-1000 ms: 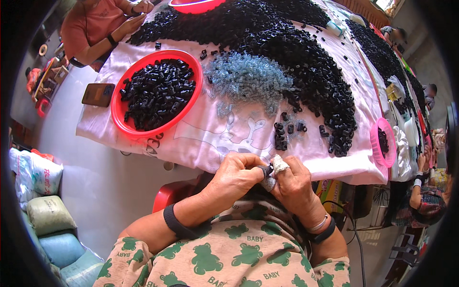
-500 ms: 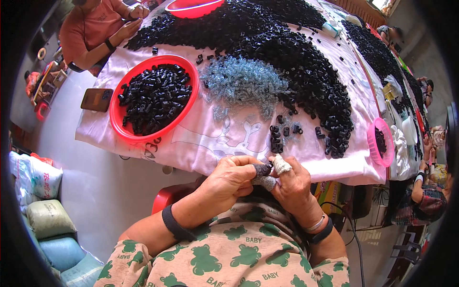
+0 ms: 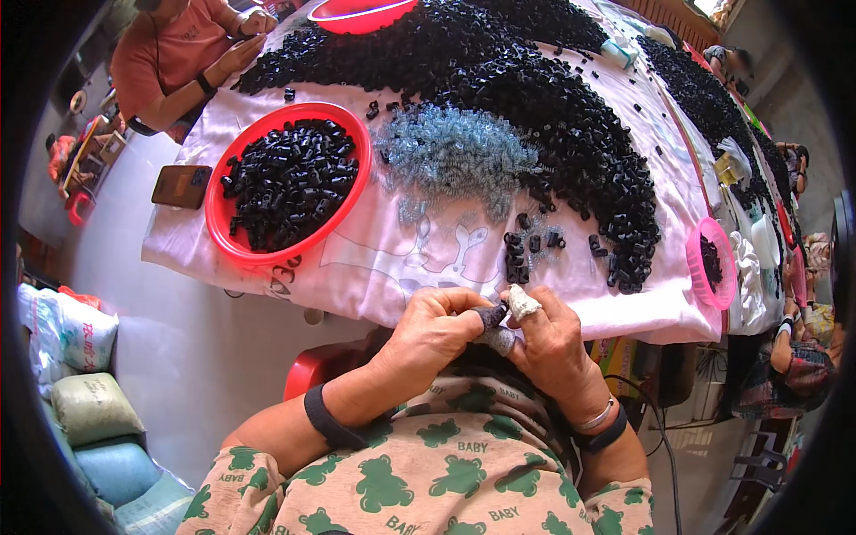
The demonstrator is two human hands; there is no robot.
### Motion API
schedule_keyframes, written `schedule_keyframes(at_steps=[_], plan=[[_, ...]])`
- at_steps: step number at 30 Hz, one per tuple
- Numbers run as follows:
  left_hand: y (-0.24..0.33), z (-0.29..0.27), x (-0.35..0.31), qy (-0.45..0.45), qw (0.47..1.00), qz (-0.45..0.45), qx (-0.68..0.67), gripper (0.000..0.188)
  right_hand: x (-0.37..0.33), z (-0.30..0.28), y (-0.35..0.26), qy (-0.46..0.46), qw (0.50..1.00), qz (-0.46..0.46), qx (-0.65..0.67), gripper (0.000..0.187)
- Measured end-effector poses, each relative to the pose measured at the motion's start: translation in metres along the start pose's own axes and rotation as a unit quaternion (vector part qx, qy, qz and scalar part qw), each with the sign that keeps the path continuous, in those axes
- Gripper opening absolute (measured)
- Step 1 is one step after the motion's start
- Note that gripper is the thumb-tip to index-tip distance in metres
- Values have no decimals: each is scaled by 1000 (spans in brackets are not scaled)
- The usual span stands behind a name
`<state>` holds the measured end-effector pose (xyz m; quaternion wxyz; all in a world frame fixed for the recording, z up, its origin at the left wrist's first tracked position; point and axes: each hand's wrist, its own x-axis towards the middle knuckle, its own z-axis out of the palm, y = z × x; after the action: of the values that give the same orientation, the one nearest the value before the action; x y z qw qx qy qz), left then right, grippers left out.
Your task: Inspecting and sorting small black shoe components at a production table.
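My left hand (image 3: 428, 332) and my right hand (image 3: 555, 346) meet at the near edge of the table, fingertips pinched together. Between them a small black plastic piece (image 3: 504, 308) shows, mostly hidden by the fingers. Dark and grey wraps cover fingertips of my left hand, and a whitish wrap (image 3: 522, 303) sits on a finger of my right. Just beyond lie a few loose black plastic parts (image 3: 515, 259) with some clear springs. Farther off is a heap of small bluish metal springs (image 3: 459, 156), bordered by a large pile of black plastic parts (image 3: 588, 152).
A red basin (image 3: 361, 205) full of black parts stands at left beside a phone (image 3: 182, 186). A pink basket (image 3: 724, 267) is at the right edge, another red basin (image 3: 357, 20) at the back. A person (image 3: 183, 62) sits at far left. Sacks (image 3: 94, 406) lie on the floor.
Both hands stay nearly in place, with only a slight shift of the fingers around the small black piece. The piles and basins look the same.
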<state>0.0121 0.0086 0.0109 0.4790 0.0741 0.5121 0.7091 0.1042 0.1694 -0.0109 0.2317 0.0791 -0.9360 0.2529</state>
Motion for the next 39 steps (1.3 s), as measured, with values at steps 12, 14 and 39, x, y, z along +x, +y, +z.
schedule_keyframes(at_steps=[12, 14, 39], plan=[[-12, -2, 4, 28, 986, 54, 155, 16, 6, 0, -7, -3, 1000, -14, 4, 22], [-10, 2, 3, 30, 988, 56, 142, 17, 5, 1, -6, 5, 1000, -19, 2, 22], [5, 0, -3, -47, 993, 12, 107, 21, 6, -6, -7, 14, 1000, -17, -16, 27]])
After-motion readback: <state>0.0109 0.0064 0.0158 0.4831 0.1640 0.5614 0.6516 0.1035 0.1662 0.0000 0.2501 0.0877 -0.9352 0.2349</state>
